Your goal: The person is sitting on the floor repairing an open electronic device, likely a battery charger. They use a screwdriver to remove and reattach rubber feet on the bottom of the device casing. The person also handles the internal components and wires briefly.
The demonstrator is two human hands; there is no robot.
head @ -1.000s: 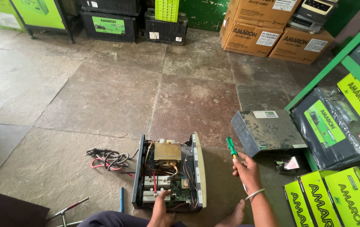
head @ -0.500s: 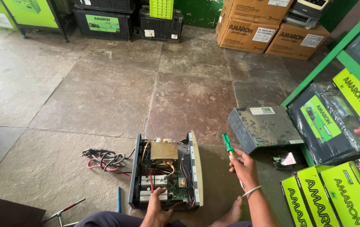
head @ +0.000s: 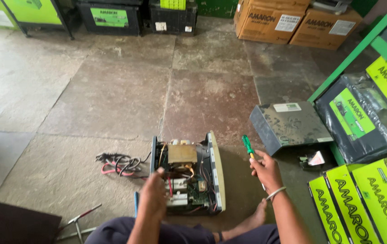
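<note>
Two hands are in view. My right hand (head: 265,172) grips a green-handled screwdriver (head: 248,147), handle up, just right of the opened inverter chassis (head: 187,179) on the stone floor (head: 112,99). My left hand (head: 153,196), blurred, hovers over the chassis's left edge; I cannot tell its grip.

My right hand (head: 265,171) grips a screwdriver with a glossy, see-through green plastic handle (head: 246,145) and a thin metal shaft. My left hand (head: 153,195) rests on an opened black electrical unit with a matt metal chassis (head: 185,178), a dull brass-coloured metal block inside and a smooth cream plastic side panel (head: 216,171). Beside it lies a grey sheet-metal cover, matt and scuffed (head: 289,126). Rubbery red and black cables (head: 119,163) sit on the rough, stained stone floor slabs (head: 112,99). Brown cardboard boxes (head: 265,20) stand well apart.
</note>
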